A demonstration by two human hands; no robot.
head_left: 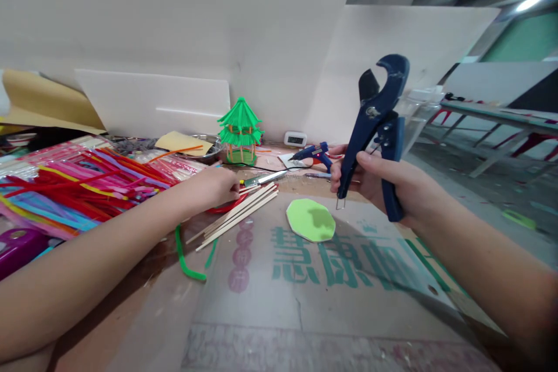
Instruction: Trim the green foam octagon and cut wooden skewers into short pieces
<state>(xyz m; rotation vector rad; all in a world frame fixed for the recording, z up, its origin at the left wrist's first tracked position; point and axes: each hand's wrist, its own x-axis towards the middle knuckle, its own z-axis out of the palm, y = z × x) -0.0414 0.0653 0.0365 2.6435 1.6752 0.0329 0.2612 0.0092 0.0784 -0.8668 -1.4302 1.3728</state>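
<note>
In my right hand (392, 177) is a dark blue pipe cutter (370, 113), raised with its hooked jaw upward and its jaws apart. My fingers wrap round its handles. My left hand (222, 186) rests on the far side of the work surface with curled fingers, beside several thin wooden sticks (242, 215). Whatever those fingers hold, if anything, is hidden. Red pipe cleaners (226, 206) lie just under this hand. Between my hands, a light green octagonal piece (311, 220) lies flat on the printed plastic sheet (261, 308).
A green pagoda model (241, 133) stands at the back. A blue glue gun (316, 154), a craft knife (265, 177) and a small white digital display (295, 139) lie nearby. Many coloured pipe cleaners (87, 186) pile up at left. A bent green pipe cleaner (185, 261) lies in front.
</note>
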